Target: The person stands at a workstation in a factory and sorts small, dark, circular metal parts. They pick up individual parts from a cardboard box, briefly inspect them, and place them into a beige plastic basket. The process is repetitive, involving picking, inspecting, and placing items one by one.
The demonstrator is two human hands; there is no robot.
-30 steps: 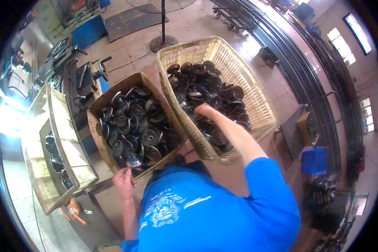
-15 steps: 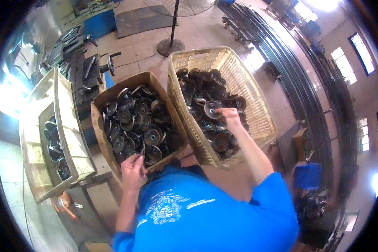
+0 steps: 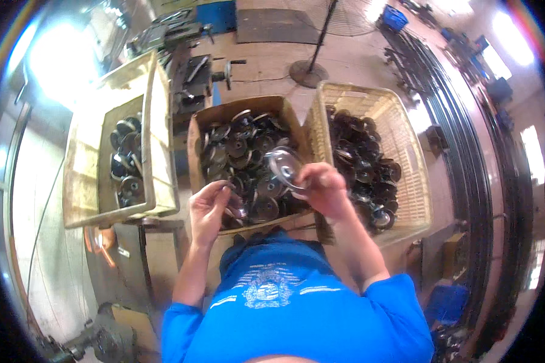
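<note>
A wooden crate [image 3: 85,181] with a few dark metal discs [image 3: 126,158] inside is seen at far left, on a stand. A woven plastic basket [image 3: 406,181] filled with dark discs is set at right. A pedestal fan [image 3: 312,66] is stood on the concrete floor [image 3: 272,60] behind, beside dark machine parts [image 3: 191,66]. Long black curved rails [image 3: 466,139] are laid along the right side. A blue bin [image 3: 447,302] is seen lower right, another blue crate [image 3: 395,17] at top.

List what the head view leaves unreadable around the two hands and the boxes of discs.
- Small part in the left hand: too small, fingers cover it.
- Round grey metal disc in the right hand: motion-blurred.
- Brown cardboard box near wall: hidden by hands.
- Woven cream plastic basket floor: buried under discs.
</note>
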